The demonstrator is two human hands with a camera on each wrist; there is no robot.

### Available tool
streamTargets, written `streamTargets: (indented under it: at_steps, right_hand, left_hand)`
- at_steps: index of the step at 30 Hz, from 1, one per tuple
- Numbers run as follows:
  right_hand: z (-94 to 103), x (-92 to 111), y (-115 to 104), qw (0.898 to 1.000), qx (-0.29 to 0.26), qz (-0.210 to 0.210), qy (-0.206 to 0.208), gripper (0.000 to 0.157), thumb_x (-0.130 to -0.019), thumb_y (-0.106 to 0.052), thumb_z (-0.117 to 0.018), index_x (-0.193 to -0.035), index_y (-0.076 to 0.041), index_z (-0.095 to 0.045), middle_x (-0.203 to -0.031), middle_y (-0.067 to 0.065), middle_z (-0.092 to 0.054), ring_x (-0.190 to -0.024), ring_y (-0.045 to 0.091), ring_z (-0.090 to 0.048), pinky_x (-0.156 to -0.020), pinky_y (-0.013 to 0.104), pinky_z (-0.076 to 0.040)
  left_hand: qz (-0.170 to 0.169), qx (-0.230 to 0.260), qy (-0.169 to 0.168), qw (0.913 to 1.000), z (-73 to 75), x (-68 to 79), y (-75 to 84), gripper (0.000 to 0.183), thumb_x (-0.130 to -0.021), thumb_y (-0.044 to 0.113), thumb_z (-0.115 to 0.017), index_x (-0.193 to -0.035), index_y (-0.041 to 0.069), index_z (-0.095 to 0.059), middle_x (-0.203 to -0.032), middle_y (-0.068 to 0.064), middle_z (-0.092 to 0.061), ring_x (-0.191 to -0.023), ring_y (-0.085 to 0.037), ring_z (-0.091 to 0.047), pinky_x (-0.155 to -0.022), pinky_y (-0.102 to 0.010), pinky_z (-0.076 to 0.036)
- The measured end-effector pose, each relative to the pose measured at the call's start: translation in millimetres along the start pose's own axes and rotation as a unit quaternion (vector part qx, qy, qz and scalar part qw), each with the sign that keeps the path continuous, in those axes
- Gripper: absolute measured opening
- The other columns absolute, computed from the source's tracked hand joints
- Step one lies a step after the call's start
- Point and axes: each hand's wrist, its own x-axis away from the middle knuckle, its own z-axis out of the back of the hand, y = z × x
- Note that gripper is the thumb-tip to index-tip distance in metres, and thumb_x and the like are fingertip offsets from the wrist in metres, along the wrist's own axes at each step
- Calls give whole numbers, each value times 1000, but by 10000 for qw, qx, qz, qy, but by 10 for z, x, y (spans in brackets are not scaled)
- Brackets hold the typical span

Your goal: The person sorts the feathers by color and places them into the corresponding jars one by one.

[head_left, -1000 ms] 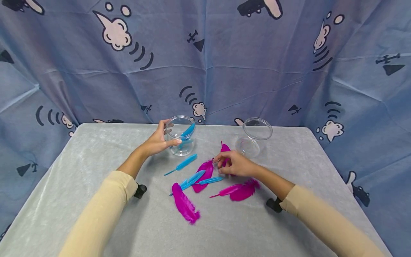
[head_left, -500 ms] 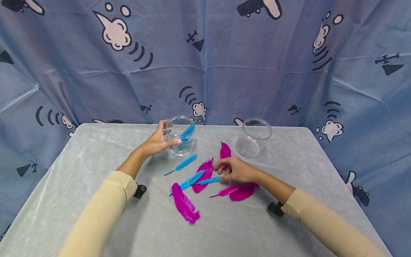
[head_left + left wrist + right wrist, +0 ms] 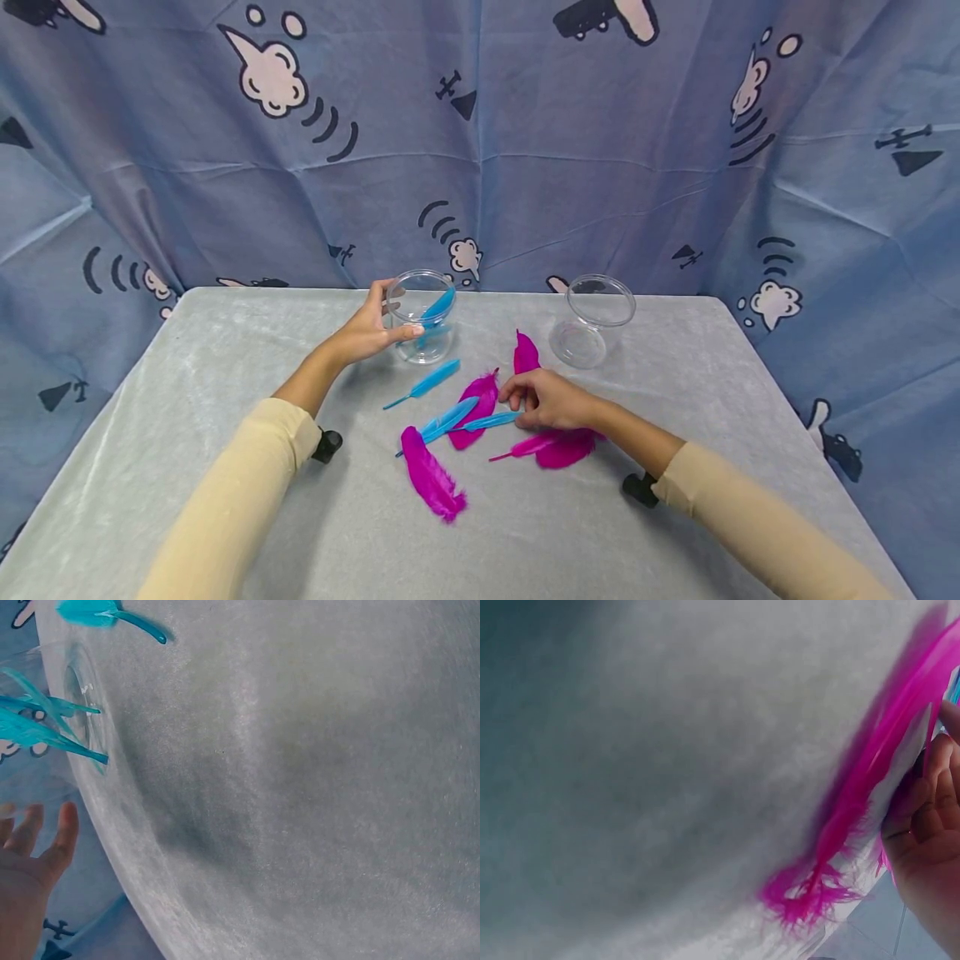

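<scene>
Left grip (image 3: 367, 335) around a clear jar (image 3: 423, 355) containing blue feathers (image 3: 439, 307), on the table (image 3: 360, 533); right grip (image 3: 557, 402), fingers bent, at a loose blue feather (image 3: 489, 422), whether pinching it indeterminable.

2 clear jars (image 3: 596, 321), one far left, one far right, 3 blue feathers (image 3: 426, 385) on the table (image 3: 360, 517), at least 2 more in the left jar (image 3: 414, 312), at least 4 magenta feathers (image 3: 432, 479), 2 hands (image 3: 367, 335), 2 sleeves (image 3: 240, 492), 1 curtain (image 3: 540, 208)
</scene>
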Motion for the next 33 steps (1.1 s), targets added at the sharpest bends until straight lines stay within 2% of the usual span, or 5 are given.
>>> streamTargets:
  at_steps: [11,19,33]
  right_hand:
    - [-1,5,2,10000,-11,57,14,27,-80,8,-73,-106,3,-68,-84,8,-62,-66,12,-53,-62,23,-49]
    - [8,3,-4,10000,-8,72,19,19,-82,8,-70,-100,3,-68,-80,2,-60,-67,12,-53,-63,23,-48]
    - [24,5,-7,9999,-66,110,-29,18,-85,9,-67,-102,3,-68,-79,2,-61,-68,13,-54,-64,23,-49]
  left_hand:
    - [-25,59,-61,10000,8,-1,8,92,-93,30,-71,-155,11,-6,-161,-17,-20,-148,-38,-21,-114,-58,-28]
    - [-17,66,-59,10000,9,-4,13,92,-93,30,-71,-155,11,-6,-161,-16,-20,-148,-38,-22,-114,-57,-28]
    - [-3,66,-48,10000,18,9,4,94,-92,33,-72,-155,10,-6,-161,-16,-21,-148,-38,-22,-114,-57,-29]
